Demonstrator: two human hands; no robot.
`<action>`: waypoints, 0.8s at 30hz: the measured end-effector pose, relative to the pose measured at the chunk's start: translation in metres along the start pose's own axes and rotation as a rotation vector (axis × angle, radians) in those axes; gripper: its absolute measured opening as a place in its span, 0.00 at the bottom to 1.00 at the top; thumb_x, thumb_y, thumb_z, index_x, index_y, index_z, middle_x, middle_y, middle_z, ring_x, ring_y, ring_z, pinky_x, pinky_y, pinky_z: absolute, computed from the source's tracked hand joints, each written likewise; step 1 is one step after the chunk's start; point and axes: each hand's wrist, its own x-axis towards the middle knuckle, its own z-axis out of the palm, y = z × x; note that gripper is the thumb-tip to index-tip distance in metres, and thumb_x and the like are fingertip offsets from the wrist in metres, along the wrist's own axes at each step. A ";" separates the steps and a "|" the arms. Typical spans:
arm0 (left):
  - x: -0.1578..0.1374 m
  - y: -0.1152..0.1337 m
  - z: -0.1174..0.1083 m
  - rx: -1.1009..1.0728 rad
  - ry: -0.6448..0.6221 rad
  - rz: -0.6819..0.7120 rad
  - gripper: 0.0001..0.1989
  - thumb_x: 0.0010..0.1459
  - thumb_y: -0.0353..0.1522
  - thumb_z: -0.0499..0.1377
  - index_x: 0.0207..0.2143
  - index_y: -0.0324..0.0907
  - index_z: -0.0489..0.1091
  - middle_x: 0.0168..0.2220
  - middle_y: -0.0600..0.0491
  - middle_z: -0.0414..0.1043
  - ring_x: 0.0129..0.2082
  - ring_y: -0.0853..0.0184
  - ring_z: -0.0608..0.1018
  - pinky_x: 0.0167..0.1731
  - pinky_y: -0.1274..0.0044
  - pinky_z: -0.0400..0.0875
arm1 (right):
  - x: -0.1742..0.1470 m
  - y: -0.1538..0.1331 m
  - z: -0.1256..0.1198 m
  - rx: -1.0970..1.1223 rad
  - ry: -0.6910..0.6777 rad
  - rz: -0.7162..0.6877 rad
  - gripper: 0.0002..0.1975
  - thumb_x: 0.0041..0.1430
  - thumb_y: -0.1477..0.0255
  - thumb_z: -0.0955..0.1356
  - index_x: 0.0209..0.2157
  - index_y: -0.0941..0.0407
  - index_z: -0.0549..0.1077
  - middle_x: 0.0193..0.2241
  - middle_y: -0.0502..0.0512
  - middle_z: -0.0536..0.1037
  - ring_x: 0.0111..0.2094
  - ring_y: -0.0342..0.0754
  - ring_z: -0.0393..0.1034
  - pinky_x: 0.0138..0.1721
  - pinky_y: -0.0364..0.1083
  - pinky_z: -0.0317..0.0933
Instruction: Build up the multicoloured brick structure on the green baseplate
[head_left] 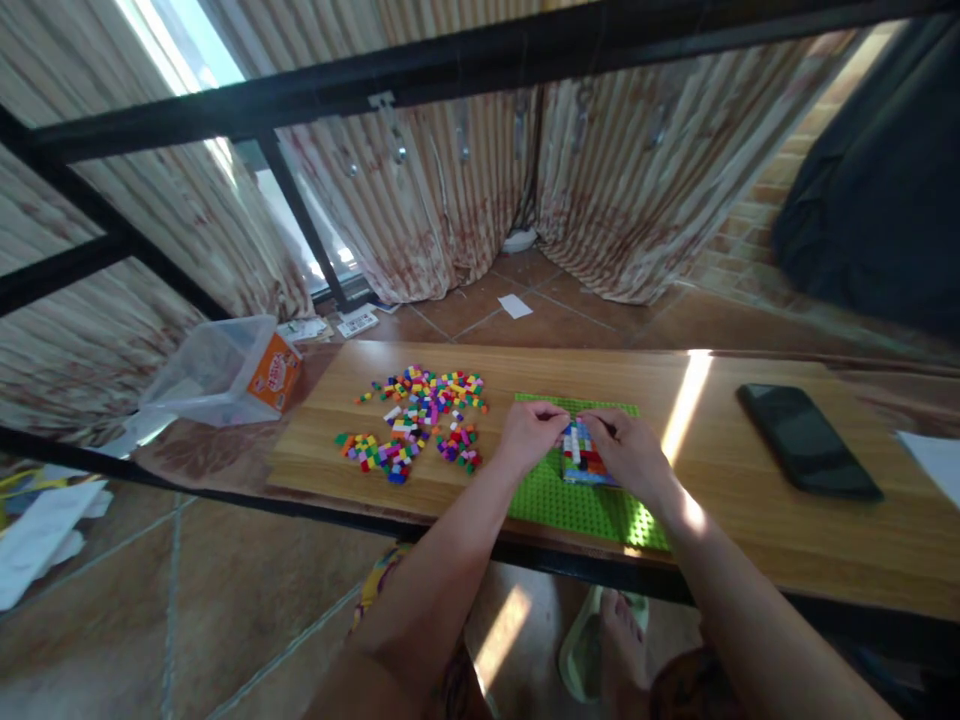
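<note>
A green studded baseplate [555,505] lies on the wooden board in front of me. On it stands a small block build of toy bricks [581,460], with blue, white and red rows showing. My left hand [531,435] is at the build's upper left corner, thumb and fingers pinched together. My right hand [630,450] reaches over its right side with the fingers bent closed, covering part of it. Whatever sits between the fingertips of either hand is too small or hidden to make out.
Loose coloured bricks [431,400] spread in piles left of the baseplate. A black phone [806,440] lies to the right on the wooden board [510,365]. Off its left end is a clear plastic bin [210,370] with an orange label. A dark metal bar [480,65] crosses beyond.
</note>
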 end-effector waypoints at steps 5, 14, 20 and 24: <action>-0.002 -0.001 -0.006 0.250 0.008 0.186 0.08 0.56 0.28 0.59 0.34 0.38 0.80 0.26 0.52 0.79 0.27 0.69 0.78 0.32 0.78 0.73 | 0.000 0.005 -0.001 -0.003 -0.011 -0.024 0.21 0.63 0.62 0.59 0.40 0.56 0.81 0.39 0.59 0.82 0.41 0.53 0.75 0.42 0.48 0.64; -0.014 0.029 -0.068 0.950 0.348 0.078 0.10 0.60 0.31 0.57 0.38 0.37 0.76 0.37 0.40 0.79 0.41 0.57 0.80 0.43 0.70 0.71 | 0.001 0.004 -0.002 -0.022 -0.035 -0.025 0.22 0.63 0.61 0.59 0.40 0.55 0.81 0.40 0.59 0.82 0.41 0.54 0.75 0.41 0.49 0.64; -0.017 0.024 -0.069 1.181 0.385 -0.006 0.15 0.60 0.35 0.59 0.45 0.33 0.73 0.43 0.36 0.76 0.46 0.54 0.79 0.43 0.70 0.71 | 0.001 0.003 -0.001 -0.025 -0.035 -0.032 0.21 0.64 0.62 0.59 0.40 0.55 0.81 0.39 0.58 0.82 0.39 0.52 0.75 0.41 0.48 0.64; -0.015 0.023 -0.066 1.215 0.351 -0.034 0.12 0.62 0.30 0.56 0.45 0.34 0.72 0.43 0.36 0.76 0.46 0.55 0.79 0.42 0.71 0.71 | -0.001 0.000 -0.003 -0.019 -0.024 -0.031 0.20 0.64 0.64 0.59 0.40 0.55 0.81 0.41 0.57 0.82 0.42 0.52 0.74 0.43 0.48 0.63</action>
